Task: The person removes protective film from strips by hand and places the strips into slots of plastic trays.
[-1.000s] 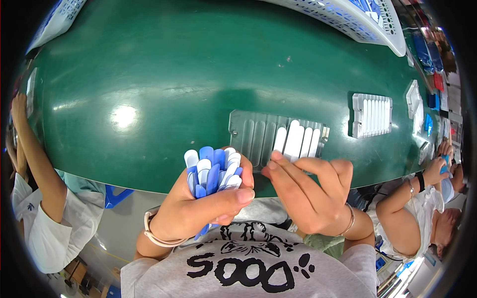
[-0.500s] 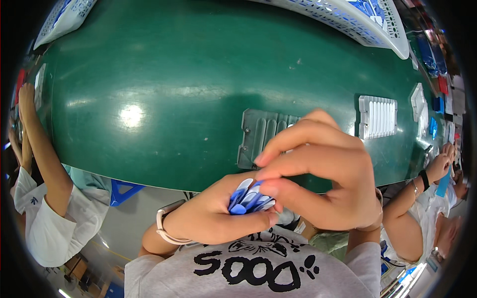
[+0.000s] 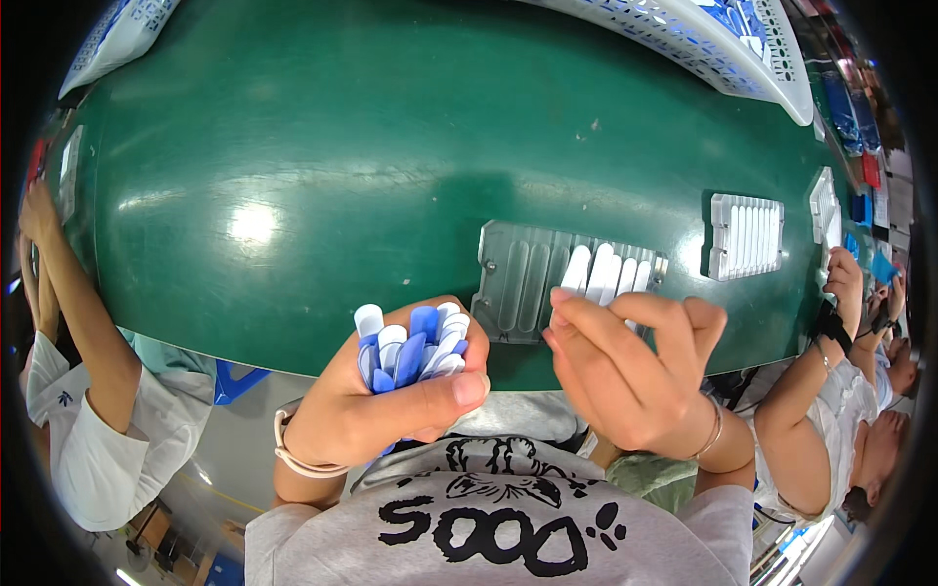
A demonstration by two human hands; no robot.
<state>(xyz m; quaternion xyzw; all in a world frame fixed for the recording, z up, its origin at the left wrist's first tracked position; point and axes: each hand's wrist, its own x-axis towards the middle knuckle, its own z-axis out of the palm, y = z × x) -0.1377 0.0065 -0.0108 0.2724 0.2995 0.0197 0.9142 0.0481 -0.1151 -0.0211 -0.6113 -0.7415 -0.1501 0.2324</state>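
My left hand [image 3: 342, 405] is closed around a bunch of blue and white flat strips [image 3: 410, 350] with rounded ends, fanned out above the thumb. In front of me on the table lies a clear grooved tray [image 3: 510, 278]. Its left grooves are bare, and white strips [image 3: 613, 273] lie side by side in its right part. With fingertips at the tray's near side, my right hand [image 3: 635, 366] pinches the lower end of the leftmost white strip [image 3: 577, 268]. My fingers partly cover the tray's near right corner.
A second grooved tray [image 3: 747, 236] full of white strips stands right on the green table [image 3: 322, 117]. White perforated baskets [image 3: 718, 70] [image 3: 122, 44] stand at the far edge. Co-workers' arms [image 3: 83, 283] [image 3: 796, 391] reach in from both sides.
My right hand has left the bunch and moved to the tray with a white strip. My left hand has shifted left and turned, showing more of the strips.
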